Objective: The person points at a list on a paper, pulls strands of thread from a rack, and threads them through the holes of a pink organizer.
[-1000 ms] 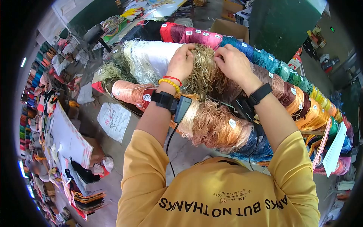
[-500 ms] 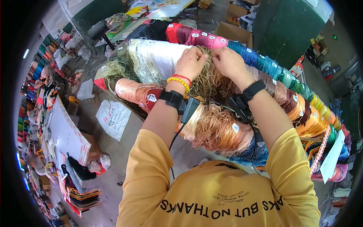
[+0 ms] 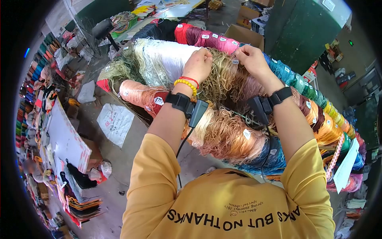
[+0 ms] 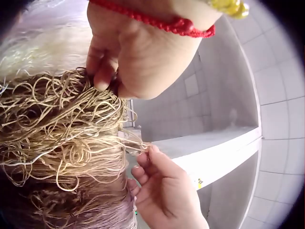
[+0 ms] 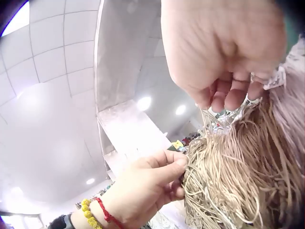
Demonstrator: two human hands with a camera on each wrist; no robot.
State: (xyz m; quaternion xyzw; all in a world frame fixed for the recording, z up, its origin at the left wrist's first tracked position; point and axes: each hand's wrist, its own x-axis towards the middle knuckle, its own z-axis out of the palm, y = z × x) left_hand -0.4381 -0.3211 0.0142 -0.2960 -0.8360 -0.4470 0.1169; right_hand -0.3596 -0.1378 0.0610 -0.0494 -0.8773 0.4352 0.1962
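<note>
A thick hank of tan thread hangs among other coloured hanks on a long rack, its strands looped and tangled. At its top left edge, the left hand has curled fingers dipped into the strands, thumb and forefinger pinching at the edge in the right wrist view. Opposite it, the right hand pinches a few thin strands between thumb and forefinger, drawn out from the top of the hank. White thread lies directly left of the tan. Both wrists carry strapped cameras.
Peach thread hangs on the near side of the rack. Along the far side run red, pink, blue and green hanks with small white labels. A white bag lies on the floor at left; a green cabinet stands behind.
The hands, close together half a second ago, are now farther apart. My right hand has moved right and away from the tan hank; my left stays at its top edge.
</note>
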